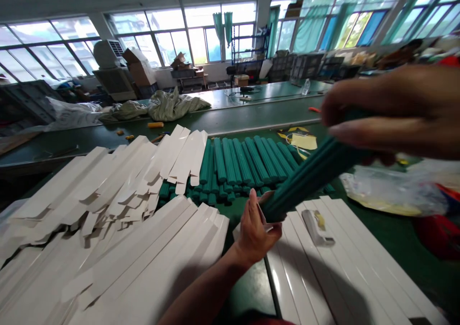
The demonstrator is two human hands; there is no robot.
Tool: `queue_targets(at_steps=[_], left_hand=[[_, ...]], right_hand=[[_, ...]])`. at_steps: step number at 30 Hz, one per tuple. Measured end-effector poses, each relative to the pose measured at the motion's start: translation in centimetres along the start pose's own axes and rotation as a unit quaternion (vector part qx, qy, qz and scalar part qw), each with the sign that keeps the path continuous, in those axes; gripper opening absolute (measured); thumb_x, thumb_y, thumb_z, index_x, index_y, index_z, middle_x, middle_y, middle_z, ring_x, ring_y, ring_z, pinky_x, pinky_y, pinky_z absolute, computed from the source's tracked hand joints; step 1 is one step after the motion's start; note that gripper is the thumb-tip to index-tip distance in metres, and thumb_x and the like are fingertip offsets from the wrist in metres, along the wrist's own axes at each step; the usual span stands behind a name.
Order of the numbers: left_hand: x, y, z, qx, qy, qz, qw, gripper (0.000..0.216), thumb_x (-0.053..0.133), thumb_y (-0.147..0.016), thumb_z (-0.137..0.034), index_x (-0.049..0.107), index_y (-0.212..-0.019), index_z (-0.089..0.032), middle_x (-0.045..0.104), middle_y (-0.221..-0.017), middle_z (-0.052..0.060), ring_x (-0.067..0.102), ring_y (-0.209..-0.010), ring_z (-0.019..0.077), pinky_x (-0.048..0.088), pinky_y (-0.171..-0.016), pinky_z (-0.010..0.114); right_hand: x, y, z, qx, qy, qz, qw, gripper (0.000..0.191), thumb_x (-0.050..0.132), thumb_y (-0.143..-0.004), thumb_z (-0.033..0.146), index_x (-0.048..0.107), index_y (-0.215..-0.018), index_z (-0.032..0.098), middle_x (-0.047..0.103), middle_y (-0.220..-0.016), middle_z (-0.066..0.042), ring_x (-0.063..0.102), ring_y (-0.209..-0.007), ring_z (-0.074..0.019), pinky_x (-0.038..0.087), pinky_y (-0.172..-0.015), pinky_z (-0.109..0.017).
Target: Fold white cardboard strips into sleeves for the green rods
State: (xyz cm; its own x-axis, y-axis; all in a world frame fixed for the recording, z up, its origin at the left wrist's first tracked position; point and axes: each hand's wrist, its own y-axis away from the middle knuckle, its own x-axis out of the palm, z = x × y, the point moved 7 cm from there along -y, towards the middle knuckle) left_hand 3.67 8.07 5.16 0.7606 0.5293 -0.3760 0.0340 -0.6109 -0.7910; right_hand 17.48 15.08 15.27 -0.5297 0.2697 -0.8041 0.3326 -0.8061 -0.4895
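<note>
Rod (pixel 305 179) between right-hand fingers (pixel 381 133)

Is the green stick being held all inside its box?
No: a long stretch of the green ribbed stick shows between white box and right hand.

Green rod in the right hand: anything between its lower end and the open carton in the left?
Nothing visible: the green rod has its lower end at the mouth of the carton in the left hand. The carton's inside is hidden.
</note>
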Motion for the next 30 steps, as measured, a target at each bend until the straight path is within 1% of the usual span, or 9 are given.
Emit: queue_targets(at_steps=[5, 8, 10, 12, 14, 17, 20, 26, 30], left_hand=[[-0.4, -0.2, 1.2, 0.03, -0.047, -0.044, 0.998, 0.091, 0.061, -0.088, -0.039, 0.01, -0.152, 0.0, 0.057, -0.127, 0.029, 0.061, -0.117, 0.0327, 0.057, -0.092, 0.043], [-0.9, 0.2, 1.7, 0.075, -0.103, -0.081, 0.988, 0.088, 0.057, -0.091, -0.044, 0.013, -0.151, 0.002, 0.056, -0.127, 0.032, 0.061, -0.117, 0.0349, 0.058, -0.088, 0.043], [-1.1, 0.5, 2.0, 0.085, -0.123, -0.105, 0.983, 0.086, 0.056, -0.092, -0.046, 0.016, -0.151, 0.002, 0.057, -0.126, 0.032, 0.062, -0.117, 0.0353, 0.059, -0.086, 0.042], [-1.2, 0.5, 2.5, 0.078, -0.115, -0.112, 0.984, 0.087, 0.058, -0.091, -0.047, 0.016, -0.151, 0.0, 0.057, -0.125, 0.031, 0.063, -0.115, 0.0339, 0.059, -0.086, 0.041], [-1.2, 0.3, 2.8, 0.081, -0.099, -0.103, 0.986, 0.085, 0.06, -0.09, -0.045, 0.018, -0.15, -0.003, 0.057, -0.126, 0.03, 0.062, -0.115, 0.0326, 0.059, -0.087, 0.042], [-1.4, -0.1, 2.9, 0.104, -0.073, -0.091, 0.988, 0.077, 0.057, -0.092, -0.042, 0.022, -0.15, -0.006, 0.055, -0.126, 0.027, 0.059, -0.119, 0.0321, 0.058, -0.088, 0.045], [-1.7, -0.4, 3.0, 0.117, -0.05, -0.088, 0.988, 0.069, 0.054, -0.094, -0.04, 0.025, -0.15, -0.011, 0.049, -0.128, 0.024, 0.055, -0.122, 0.031, 0.056, -0.09, 0.045], [-3.0, -1.9, 4.5, -0.014, 0.089, -0.045, 0.995, 0.044, 0.043, -0.097, -0.046, 0.056, -0.13, -0.019, 0.046, -0.125, 0.014, 0.058, -0.108, 0.0234, 0.055, -0.087, 0.039], [-3.8, -2.8, 4.9, -0.101, 0.141, -0.075, 0.982, 0.023, 0.048, -0.097, -0.033, 0.066, -0.1, -0.019, 0.054, -0.109, 0.009, 0.056, -0.108, 0.0213, 0.05, -0.092, 0.037]], right_hand=[[0.4, -1.5, 3.3, -0.024, -0.014, 0.04, 0.999, 0.057, 0.054, -0.093, 0.052, 0.048, -0.132, 0.011, 0.072, -0.091, -0.014, 0.069, -0.089, -0.0274, 0.047, -0.076, -0.033], [1.4, -2.3, 5.4, -0.053, -0.031, 0.108, 0.992, 0.067, 0.059, -0.087, 0.058, 0.047, -0.133, 0.011, 0.071, -0.087, -0.012, 0.068, -0.078, -0.0264, 0.046, -0.069, -0.032], [2.3, -2.2, 5.5, -0.031, -0.071, 0.129, 0.989, 0.068, 0.053, -0.088, 0.06, 0.048, -0.135, 0.011, 0.07, -0.089, -0.012, 0.067, -0.074, -0.025, 0.045, -0.067, -0.032], [3.5, -1.6, 4.3, 0.043, -0.176, 0.107, 0.978, 0.064, 0.041, -0.093, 0.061, 0.052, -0.132, 0.011, 0.07, -0.093, -0.012, 0.065, -0.073, -0.0226, 0.046, -0.068, -0.033], [5.9, -0.2, 2.7, 0.134, -0.334, 0.084, 0.929, 0.061, 0.036, -0.095, 0.06, 0.061, -0.123, 0.013, 0.07, -0.097, -0.011, 0.065, -0.08, -0.0215, 0.049, -0.073, -0.033], [10.6, 2.1, 1.5, 0.241, -0.558, 0.059, 0.792, 0.052, 0.053, -0.087, 0.062, 0.071, -0.102, 0.016, 0.072, -0.101, -0.009, 0.065, -0.095, -0.0232, 0.049, -0.087, -0.035], [13.3, 3.2, 1.8, 0.28, -0.66, 0.013, 0.698, 0.045, 0.069, -0.077, 0.058, 0.073, -0.096, 0.018, 0.073, -0.105, -0.008, 0.064, -0.103, -0.024, 0.046, -0.096, -0.036], [13.7, 1.8, 3.8, 0.248, -0.697, -0.028, 0.672, 0.03, 0.071, -0.078, 0.04, 0.073, -0.101, 0.021, 0.073, -0.099, -0.004, 0.064, -0.096, -0.0209, 0.047, -0.091, -0.033], [13.8, 1.4, 3.7, 0.24, -0.7, -0.099, 0.666, 0.013, 0.07, -0.071, 0.024, 0.075, -0.083, 0.022, 0.072, -0.092, -0.002, 0.062, -0.091, -0.0192, 0.046, -0.089, -0.032]])
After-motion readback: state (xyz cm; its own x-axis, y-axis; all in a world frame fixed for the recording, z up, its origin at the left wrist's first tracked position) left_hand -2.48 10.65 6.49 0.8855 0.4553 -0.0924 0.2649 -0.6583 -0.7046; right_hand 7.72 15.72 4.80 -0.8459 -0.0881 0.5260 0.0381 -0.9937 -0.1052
